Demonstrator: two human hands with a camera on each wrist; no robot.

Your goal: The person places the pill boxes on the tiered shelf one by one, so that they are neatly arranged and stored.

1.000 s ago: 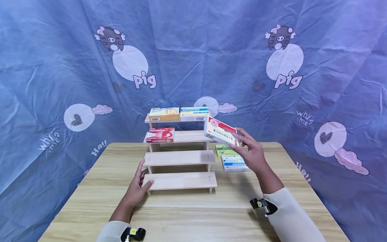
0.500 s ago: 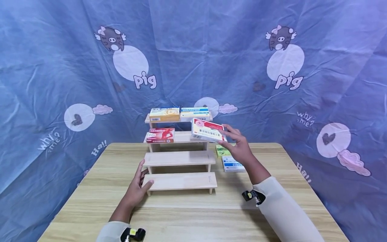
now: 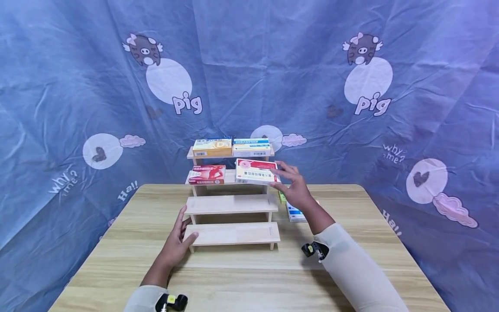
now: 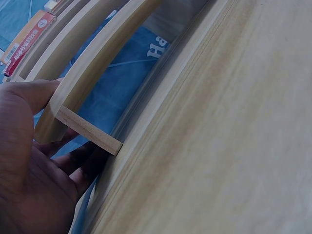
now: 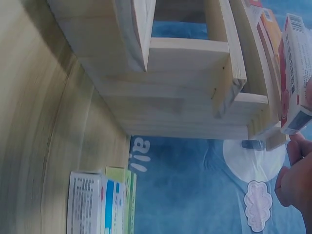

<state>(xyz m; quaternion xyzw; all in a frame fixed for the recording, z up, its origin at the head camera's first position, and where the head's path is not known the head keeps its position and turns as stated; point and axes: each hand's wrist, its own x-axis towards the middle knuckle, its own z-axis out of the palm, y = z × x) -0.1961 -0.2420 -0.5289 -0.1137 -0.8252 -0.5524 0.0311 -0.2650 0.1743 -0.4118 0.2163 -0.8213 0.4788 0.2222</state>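
Observation:
My right hand [image 3: 296, 190] pinches a white and red medicine box [image 3: 255, 171] by its right end. The box overlaps the right part of the second-highest step of a four-tier wooden display rack [image 3: 231, 203], face up and slightly tilted. My left hand [image 3: 174, 246] grips the left end of the rack's lowest step, thumb [image 4: 41, 92] on top and the other fingers around the side and below. Left of the held box, on the same step, lies a red medicine box [image 3: 207, 174]. The top step bears a yellow-orange box [image 3: 212, 147] and a white and blue box [image 3: 251, 147].
On the table [image 3: 234, 281], right of the rack, lie a blue and white medicine box [image 3: 295, 213] and a green one [image 3: 282, 197], both partly behind my right arm. A blue printed cloth [image 3: 249, 65] hangs behind the table.
My right hand has carried the white and red box leftward and slightly down to the second-highest step, turning it nearly level. My left hand has stayed on the rack.

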